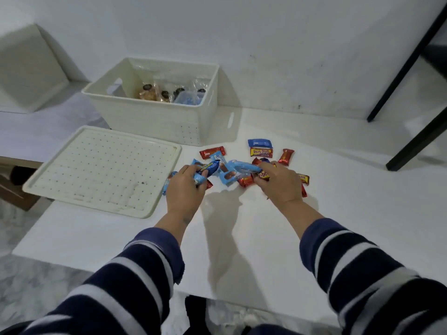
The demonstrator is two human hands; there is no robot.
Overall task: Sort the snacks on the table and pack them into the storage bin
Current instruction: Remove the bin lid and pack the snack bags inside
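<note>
The bin (pixel 154 117) is standing open behind its lid (pixel 104 170), some packets already lying inside. The left hand (pixel 185 187) is gripping blue packs (pixel 205 168) while the right hand (pixel 278 181) is pinching a yellow wrapper (pixel 263 175). The snacks are looking light and crinkly (best taken mid-body): roughly six red, five blue, three yellow are lying loose on the table (pixel 338 213).

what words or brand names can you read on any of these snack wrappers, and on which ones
"Beng-beng", upside down, on the yellow-and-red wrapper lying below the dark blue packet.
"-be", part of a word, on the wrapper under the right hand.
"ng", the end of a word, on the wrapper right of that hand.
Print on the blue packets in the left hand is too blurred to read.
Red wrappers: unreadable.
</note>
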